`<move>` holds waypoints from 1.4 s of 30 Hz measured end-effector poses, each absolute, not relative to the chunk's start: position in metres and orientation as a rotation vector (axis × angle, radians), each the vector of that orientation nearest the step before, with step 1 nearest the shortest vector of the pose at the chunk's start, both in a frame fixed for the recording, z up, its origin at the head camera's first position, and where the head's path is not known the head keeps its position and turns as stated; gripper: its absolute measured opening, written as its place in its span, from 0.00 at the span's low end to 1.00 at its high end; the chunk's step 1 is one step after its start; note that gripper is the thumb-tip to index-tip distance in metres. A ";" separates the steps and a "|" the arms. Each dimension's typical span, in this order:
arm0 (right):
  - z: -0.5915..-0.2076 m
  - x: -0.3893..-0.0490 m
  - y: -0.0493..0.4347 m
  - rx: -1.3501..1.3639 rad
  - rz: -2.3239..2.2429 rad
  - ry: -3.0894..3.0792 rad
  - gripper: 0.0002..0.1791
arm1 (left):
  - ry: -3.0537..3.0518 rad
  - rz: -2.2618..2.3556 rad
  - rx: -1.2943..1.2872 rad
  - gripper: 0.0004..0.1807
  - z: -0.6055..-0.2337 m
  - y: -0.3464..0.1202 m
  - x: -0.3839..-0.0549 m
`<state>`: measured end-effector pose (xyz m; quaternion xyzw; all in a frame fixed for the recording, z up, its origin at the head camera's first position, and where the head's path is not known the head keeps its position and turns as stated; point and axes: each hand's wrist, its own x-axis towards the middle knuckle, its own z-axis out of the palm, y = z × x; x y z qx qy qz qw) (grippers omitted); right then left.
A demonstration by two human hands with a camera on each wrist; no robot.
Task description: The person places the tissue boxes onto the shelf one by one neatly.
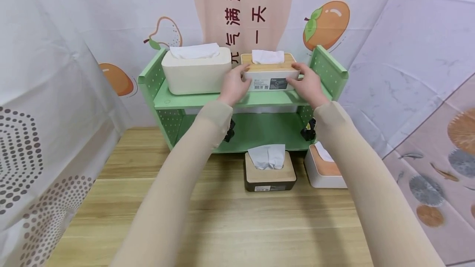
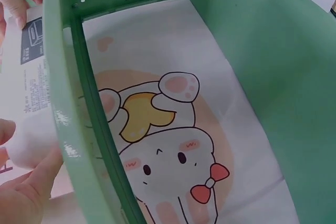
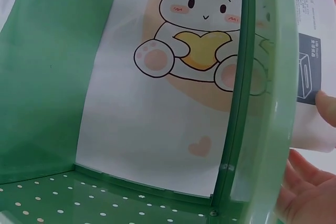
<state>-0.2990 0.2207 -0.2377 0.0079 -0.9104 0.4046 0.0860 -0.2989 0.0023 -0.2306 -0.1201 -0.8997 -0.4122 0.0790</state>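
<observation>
A white tissue box [image 1: 269, 68] with a wooden lid and a white tissue sticking out is at the upper level of a green shelf [image 1: 208, 101]. My left hand [image 1: 234, 86] grips its left end, and my right hand [image 1: 309, 85] holds the right end, thumb on the front by the printed label. From the left wrist, the box's label side [image 2: 32, 98] shows past the green shelf edge, with the left hand [image 2: 29, 195] at its near corner. The right wrist view has the right hand [image 3: 310, 198] at the other end.
Left of it on the same level stands a larger cream tissue box [image 1: 198, 73]. On the wooden table [image 1: 148, 217], a dark tissue box with wooden lid [image 1: 270, 178] and a white one [image 1: 324, 174] sit before the shelf. Black clamps [image 1: 309, 131] are at the lower level.
</observation>
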 end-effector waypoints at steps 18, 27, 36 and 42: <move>-0.253 -0.266 0.228 0.144 1.287 -2.579 0.31 | -2.548 -1.473 -0.510 0.27 -0.241 -0.011 -0.275; -0.270 -0.251 0.224 0.317 1.270 -2.482 0.28 | -2.504 -1.571 -0.575 0.25 -0.255 -0.016 -0.264; -0.295 -0.228 0.220 0.425 1.166 -2.400 0.24 | -2.410 -1.520 -0.682 0.20 -0.284 -0.015 -0.243; -0.316 -0.214 0.220 0.475 1.225 -2.427 0.23 | -2.398 -1.451 -0.742 0.18 -0.310 -0.022 -0.230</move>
